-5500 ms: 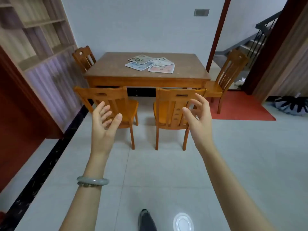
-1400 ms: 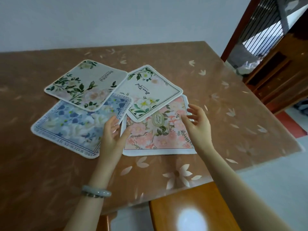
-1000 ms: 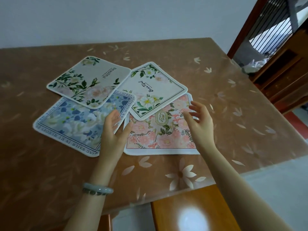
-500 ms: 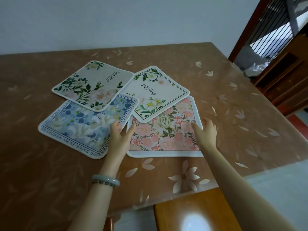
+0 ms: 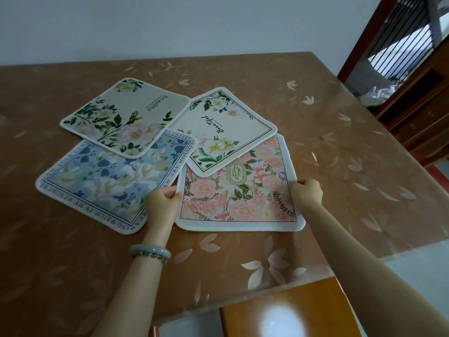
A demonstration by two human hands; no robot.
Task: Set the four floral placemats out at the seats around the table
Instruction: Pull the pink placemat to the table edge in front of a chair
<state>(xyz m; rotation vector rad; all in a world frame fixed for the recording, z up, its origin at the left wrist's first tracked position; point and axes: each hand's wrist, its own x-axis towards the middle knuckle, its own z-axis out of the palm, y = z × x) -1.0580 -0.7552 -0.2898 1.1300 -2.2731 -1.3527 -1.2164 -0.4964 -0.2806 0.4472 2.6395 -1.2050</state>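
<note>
Several floral placemats lie overlapped in the middle of the brown table [image 5: 340, 147]. Nearest me is the pink "Garden" placemat [image 5: 239, 195]. My left hand [image 5: 163, 205] pinches its left edge and my right hand [image 5: 306, 194] pinches its right edge. A white placemat with green border [image 5: 220, 128] overlaps its far corner. At the left lies a blue placemat [image 5: 102, 181], and a beige "Beautiful" placemat [image 5: 126, 115] rests partly on top of it.
A glossy wooden chair seat [image 5: 286, 312] is tucked under the near table edge in front of me. Another wooden chair [image 5: 418, 113] stands past the right end of the table. A pale wall runs behind the far table edge.
I walked up to the table. Both hands came down from hovering over the mats and closed on the left and right edges of the pink placemat.
</note>
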